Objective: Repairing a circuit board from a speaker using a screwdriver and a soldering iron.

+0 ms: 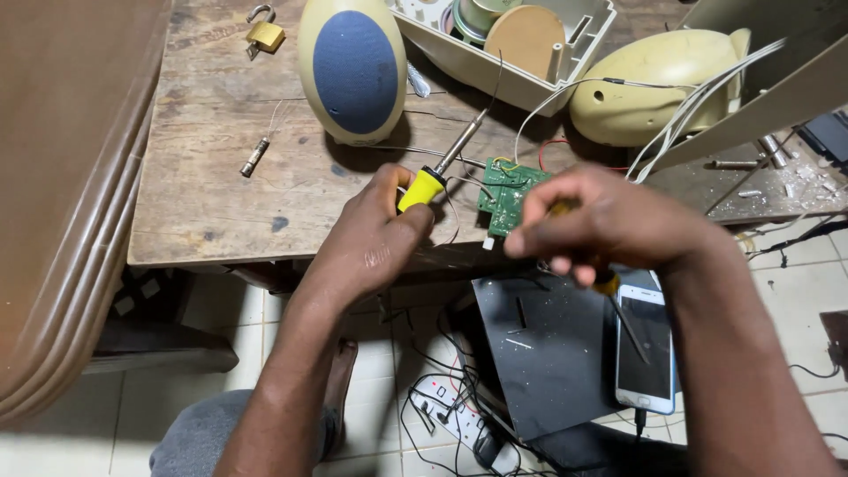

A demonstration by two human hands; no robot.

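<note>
My left hand grips a soldering iron by its yellow handle, the metal tip pointing up and away over the wooden table. A small green circuit board with thin wires lies at the table's front edge, just right of the iron. My right hand hovers beside the board, fingers closed around a screwdriver with a yellow and black handle, its dark shaft pointing down toward me.
An egg-shaped cream speaker with blue grille, a second cream shell, an opened casing, a brass padlock and a small fuse lie on the table. Below are a phone, black panel and power strip.
</note>
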